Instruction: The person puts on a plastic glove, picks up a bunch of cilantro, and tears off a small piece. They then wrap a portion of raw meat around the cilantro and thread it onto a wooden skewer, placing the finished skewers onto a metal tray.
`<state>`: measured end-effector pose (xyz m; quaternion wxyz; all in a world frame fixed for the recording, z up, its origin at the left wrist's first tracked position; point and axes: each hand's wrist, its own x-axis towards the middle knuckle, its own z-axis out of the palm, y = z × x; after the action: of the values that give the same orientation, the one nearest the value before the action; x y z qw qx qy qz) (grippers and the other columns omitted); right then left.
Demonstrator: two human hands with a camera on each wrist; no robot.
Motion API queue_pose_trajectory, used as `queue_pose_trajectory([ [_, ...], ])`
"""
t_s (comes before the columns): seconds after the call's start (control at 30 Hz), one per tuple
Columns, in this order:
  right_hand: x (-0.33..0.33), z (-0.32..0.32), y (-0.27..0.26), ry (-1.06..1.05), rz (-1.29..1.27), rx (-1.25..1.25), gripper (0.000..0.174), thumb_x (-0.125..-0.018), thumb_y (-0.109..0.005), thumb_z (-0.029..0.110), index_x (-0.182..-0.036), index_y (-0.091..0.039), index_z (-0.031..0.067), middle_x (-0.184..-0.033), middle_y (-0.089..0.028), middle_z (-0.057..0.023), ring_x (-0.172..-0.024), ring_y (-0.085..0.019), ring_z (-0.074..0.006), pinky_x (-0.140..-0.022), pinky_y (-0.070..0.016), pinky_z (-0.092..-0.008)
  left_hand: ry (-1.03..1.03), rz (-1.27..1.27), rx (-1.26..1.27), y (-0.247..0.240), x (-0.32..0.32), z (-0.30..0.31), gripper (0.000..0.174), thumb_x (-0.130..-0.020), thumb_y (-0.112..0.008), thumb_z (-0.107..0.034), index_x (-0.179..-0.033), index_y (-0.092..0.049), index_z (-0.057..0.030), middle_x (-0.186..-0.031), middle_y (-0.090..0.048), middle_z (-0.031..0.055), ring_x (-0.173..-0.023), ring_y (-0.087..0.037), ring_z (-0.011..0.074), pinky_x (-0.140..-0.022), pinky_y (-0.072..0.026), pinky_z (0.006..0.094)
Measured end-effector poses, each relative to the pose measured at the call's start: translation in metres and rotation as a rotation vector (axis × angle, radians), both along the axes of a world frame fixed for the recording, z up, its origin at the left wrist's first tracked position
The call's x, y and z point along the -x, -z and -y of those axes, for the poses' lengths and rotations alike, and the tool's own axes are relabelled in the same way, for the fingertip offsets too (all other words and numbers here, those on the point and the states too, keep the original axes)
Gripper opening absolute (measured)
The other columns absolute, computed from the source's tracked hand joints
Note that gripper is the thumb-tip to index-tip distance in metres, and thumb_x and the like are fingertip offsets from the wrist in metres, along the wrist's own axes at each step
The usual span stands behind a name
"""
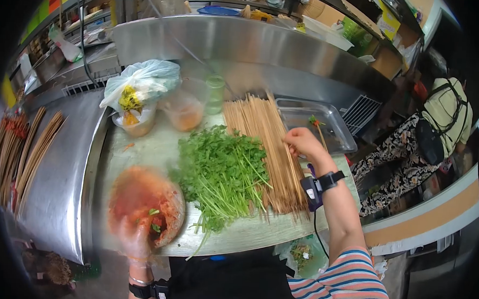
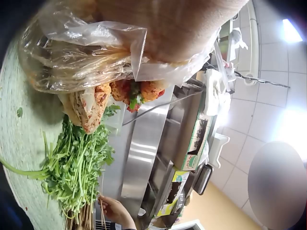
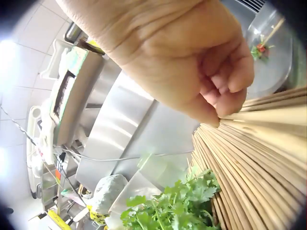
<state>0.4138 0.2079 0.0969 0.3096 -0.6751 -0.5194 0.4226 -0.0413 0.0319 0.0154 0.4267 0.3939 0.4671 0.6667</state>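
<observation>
Right hand is pinching at the slim tan wooden skewers; plastic-gloved left hand, well apart, is gripping red-coated food by the near edge of the round red-smeared bowl. Ideally, fingers should be separating just one skewer and drips should be falling bowl-side, clear of the leafy green herbs lying between on the pale-green tabletop.

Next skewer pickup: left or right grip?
Right, probably: the right grip is bare, at the bamboo skewers; the left grip, in a plastic glove, is at the sauce-smeared bowl, beyond the cilantro.
</observation>
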Motion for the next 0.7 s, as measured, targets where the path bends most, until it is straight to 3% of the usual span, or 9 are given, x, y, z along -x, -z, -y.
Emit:
queue_pose_trajectory([
  [0.03,0.008,0.008,-0.012,-0.012,-0.281,-0.006,0.013,-0.09,-0.061,0.016,-0.082,-0.06,0.0055,-0.067,-0.062,-0.0019,-0.059,-0.061,-0.0099,-0.049,-0.0465,-0.0213,0.007,0.061,-0.012,-0.001,0.0,0.001,0.025,-0.084,-0.064,-0.003,-0.107,-0.058,0.0043,-0.106,-0.062,0.0147,-0.087,-0.063,0.0211,-0.077,-0.0526,0.0305],
  [0.13,0.073,0.042,-0.032,0.066,-0.597,-0.23,0.013,-0.092,-0.06,0.016,-0.087,-0.059,0.0048,-0.075,-0.064,-0.0042,-0.064,-0.063,-0.0097,-0.055,-0.0497,-0.0212,0.001,0.234,-0.04,-0.014,-0.006,-0.003,0.033,-0.083,-0.068,-0.014,-0.109,-0.057,0.0035,-0.103,-0.062,0.0155,-0.085,-0.064,0.0228,-0.074,-0.0548,0.0303],
  [0.17,0.097,0.055,-0.032,0.067,-0.63,-0.267,0.012,-0.092,-0.059,0.016,-0.089,-0.058,0.0045,-0.077,-0.065,-0.0045,-0.065,-0.063,-0.0098,-0.056,-0.0502,-0.0211,-0.017,0.303,-0.019,-0.013,-0.007,-0.004,0.037,-0.082,-0.069,-0.014,-0.112,-0.055,0.003,-0.104,-0.061,0.0152,-0.088,-0.063,0.0215,-0.077,-0.0544,0.0308],
  [0.2,0.121,0.068,-0.03,0.064,-0.668,-0.299,0.011,-0.093,-0.059,0.015,-0.091,-0.058,0.0041,-0.078,-0.065,-0.0049,-0.066,-0.064,-0.0099,-0.057,-0.0506,-0.021,0.027,0.426,-0.038,-0.02,-0.01,-0.005,0.03,-0.085,-0.06,-0.003,-0.115,-0.055,-0.0022,-0.113,-0.06,0.009,-0.103,-0.059,0.0198,-0.088,-0.0509,0.0367],
  [0.23,0.143,0.079,-0.025,0.058,-0.71,-0.328,0.011,-0.093,-0.059,0.015,-0.093,-0.057,0.0037,-0.08,-0.065,-0.0053,-0.067,-0.064,-0.01,-0.058,-0.0511,-0.0209,0.041,0.502,-0.038,-0.033,-0.018,-0.005,0.029,-0.086,-0.059,-0.002,-0.115,-0.056,-0.0034,-0.111,-0.06,0.008,-0.101,-0.059,0.0197,-0.088,-0.051,0.0356],
  [0.37,0.214,0.116,0.011,-0.055,-0.877,-0.332,0.012,-0.093,-0.058,0.013,-0.097,-0.056,0.0026,-0.081,-0.065,-0.0065,-0.068,-0.064,-0.0117,-0.061,-0.0515,-0.0221,-0.008,0.644,-0.001,-0.044,-0.024,-0.005,0.026,-0.088,-0.057,-0.002,-0.114,-0.056,-0.0042,-0.101,-0.062,0.0051,-0.086,-0.063,0.0139,-0.072,-0.0545,0.0263],
  [0.4,0.229,0.125,0.016,-0.076,-0.903,-0.318,0.011,-0.093,-0.058,0.013,-0.098,-0.055,0.0026,-0.082,-0.065,-0.0067,-0.069,-0.064,-0.0122,-0.062,-0.0516,-0.0225,0.042,0.657,0.039,-0.046,-0.019,-0.002,0.031,-0.086,-0.063,-0.004,-0.116,-0.054,-0.006,-0.109,-0.059,0.005,-0.1,-0.058,0.0163,-0.083,-0.0514,0.0314],
  [0.57,0.246,0.145,0.024,-0.326,-0.99,-0.21,0.01,-0.093,-0.055,0.011,-0.098,-0.057,0.0021,-0.083,-0.061,-0.0064,-0.072,-0.062,-0.0128,-0.065,-0.0504,-0.0234,0.011,0.568,0.1,-0.055,-0.014,0.003,0.021,-0.088,-0.059,-0.001,-0.108,-0.059,0.0003,-0.098,-0.064,0.0073,-0.082,-0.063,0.0157,-0.07,-0.054,0.0292],
  [0.7,0.24,0.146,0.018,-0.622,-0.968,0.023,0.018,-0.096,-0.048,0.015,-0.098,-0.06,0.0013,-0.083,-0.062,-0.0056,-0.073,-0.062,-0.0128,-0.066,-0.0502,-0.0238,-0.002,0.293,0.18,-0.056,-0.016,0.007,0.018,-0.087,-0.061,-0.001,-0.104,-0.062,0.004,-0.092,-0.065,0.0091,-0.072,-0.063,0.0149,-0.065,-0.0533,0.0264],
])
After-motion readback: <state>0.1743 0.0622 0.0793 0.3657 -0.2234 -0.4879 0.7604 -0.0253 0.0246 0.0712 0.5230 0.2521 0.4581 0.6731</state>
